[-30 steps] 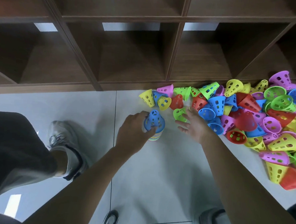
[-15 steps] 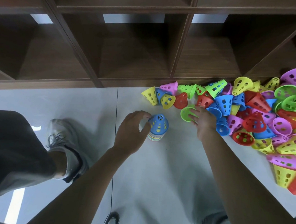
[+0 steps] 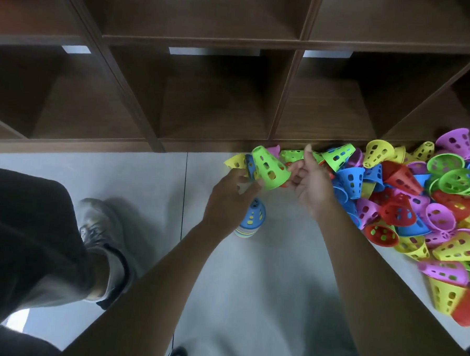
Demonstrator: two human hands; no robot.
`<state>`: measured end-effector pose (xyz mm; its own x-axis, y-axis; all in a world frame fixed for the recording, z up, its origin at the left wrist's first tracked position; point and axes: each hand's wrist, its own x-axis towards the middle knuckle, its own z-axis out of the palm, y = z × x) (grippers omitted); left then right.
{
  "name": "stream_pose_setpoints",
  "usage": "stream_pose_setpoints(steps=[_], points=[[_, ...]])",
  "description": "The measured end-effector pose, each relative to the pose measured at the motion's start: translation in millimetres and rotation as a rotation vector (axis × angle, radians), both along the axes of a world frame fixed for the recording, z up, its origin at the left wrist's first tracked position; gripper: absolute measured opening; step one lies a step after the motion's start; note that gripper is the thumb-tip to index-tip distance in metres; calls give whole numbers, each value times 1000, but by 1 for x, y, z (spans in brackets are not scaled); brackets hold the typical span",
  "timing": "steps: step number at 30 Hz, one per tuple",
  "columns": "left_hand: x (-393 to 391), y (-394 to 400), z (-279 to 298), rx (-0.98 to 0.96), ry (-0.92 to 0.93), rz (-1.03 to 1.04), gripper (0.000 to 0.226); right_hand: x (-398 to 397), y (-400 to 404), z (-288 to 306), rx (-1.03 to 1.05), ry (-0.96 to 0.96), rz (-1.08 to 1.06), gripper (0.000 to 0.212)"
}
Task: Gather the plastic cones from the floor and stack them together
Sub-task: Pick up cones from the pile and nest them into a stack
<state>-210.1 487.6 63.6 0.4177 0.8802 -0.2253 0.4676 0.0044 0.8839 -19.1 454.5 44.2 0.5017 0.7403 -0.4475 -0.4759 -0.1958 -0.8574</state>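
Green cone [image 3: 269, 170] held between both hands' fingers [image 3: 251, 182], narrow end tilted up-left — the stack [image 3: 250, 219] stands just below, nearer the left hand [image 3: 228, 198].

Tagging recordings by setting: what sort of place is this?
Probably a playroom or classroom: a pile of toy cones on a pale tiled floor, beside dark wooden cubby shelves.

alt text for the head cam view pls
Two bare hands, left hand and right hand, hold a green perforated plastic cone above a blue-topped cone stack on grey floor, beside a multicoloured cone pile.
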Motion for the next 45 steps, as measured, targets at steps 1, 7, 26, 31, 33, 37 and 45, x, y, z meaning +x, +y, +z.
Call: stream_pose_setpoints(steps=[1, 7, 26, 31, 33, 37, 45], points=[[2, 1, 3, 0, -24, -3, 27, -1, 3, 2, 12, -4, 78, 61], [4, 19, 20, -9, -164, 103, 32, -6, 18, 20, 8, 24, 374, 51], [-30, 13, 8, 158, -18, -338, 37, -4, 31, -23, -431, 30, 365, 55], [-34, 9, 5, 285, 127, -439, 50, -9, 33, -22, -401, 61, 297, 56], [-36, 9, 2, 288, 177, -473, 50, -10, 34, -21, -388, 60, 289, 59], [-42, 10, -1, 228, 199, -470, 54, -8, 28, -22, -361, 44, 255, 64], [-43, 15, -2, 40, 39, -294, 38, 10, -2, -25, -304, -44, 171, 68]])
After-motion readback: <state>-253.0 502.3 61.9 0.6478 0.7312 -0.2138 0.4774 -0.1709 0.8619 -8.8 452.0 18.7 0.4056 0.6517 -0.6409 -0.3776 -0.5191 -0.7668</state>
